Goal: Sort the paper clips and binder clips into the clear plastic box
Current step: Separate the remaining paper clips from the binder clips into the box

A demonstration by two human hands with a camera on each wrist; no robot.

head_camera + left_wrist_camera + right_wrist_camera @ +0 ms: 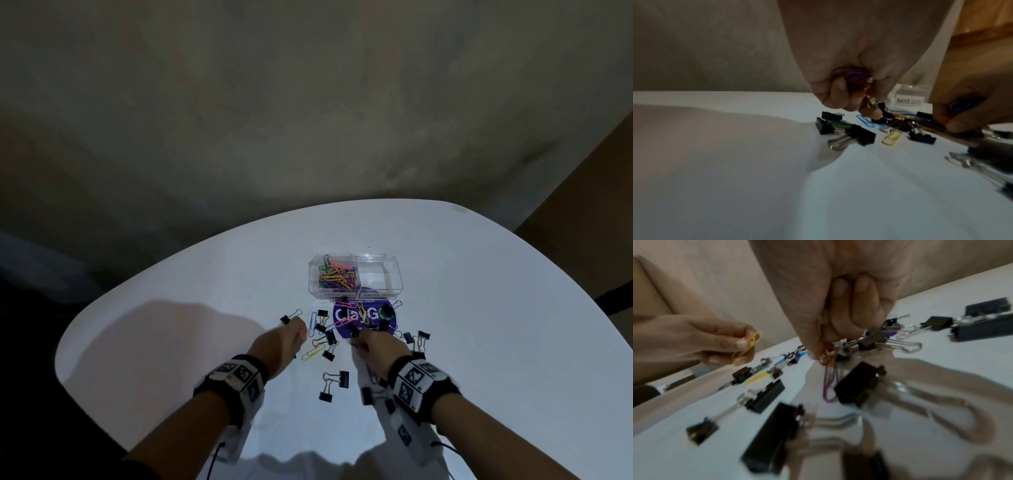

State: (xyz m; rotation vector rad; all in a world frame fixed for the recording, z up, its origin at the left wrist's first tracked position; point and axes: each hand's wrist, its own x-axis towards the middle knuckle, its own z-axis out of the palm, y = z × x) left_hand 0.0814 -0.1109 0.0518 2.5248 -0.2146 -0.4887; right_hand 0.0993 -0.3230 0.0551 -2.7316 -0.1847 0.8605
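On the white table (479, 308), just short of the clear box (356, 277), both hands are down in the scatter of clips. The box stands with its long side running left to right; its left compartment holds a heap of coloured paper clips (337, 274), its right compartment, labelled for binder clips in the left wrist view, looks empty.

Left hand (286, 337): curled, thumb and forefinger pinching a yellow clip (752, 342), with more coloured wire bunched in the palm. The pinched clip stands near upright, long axis tilted slightly, rounded end uppermost.

Right hand (375, 344): curled, fingertips closed on a small bunch of coloured clips (827, 355), from which a purple clip (830, 384) hangs, long axis near vertical, loop down. It hangs just beside a black binder clip (859, 386); whether they touch cannot be told.

Black binder clips (334, 383) lie about the table, handles pointing every way. A blue clip (312, 323) and another yellow one (313, 351) lie flat between the hands, the blue with its long axis pointing roughly toward the box.

Judgement: the step in hand is gathering paper clips only. To do it well, lift the right hand's bunch straight up so the dangling purple clip does not hook a binder handle, shake free anything snagged, then release both handfuls low over the left compartment. Binder clips remain for the right compartment.
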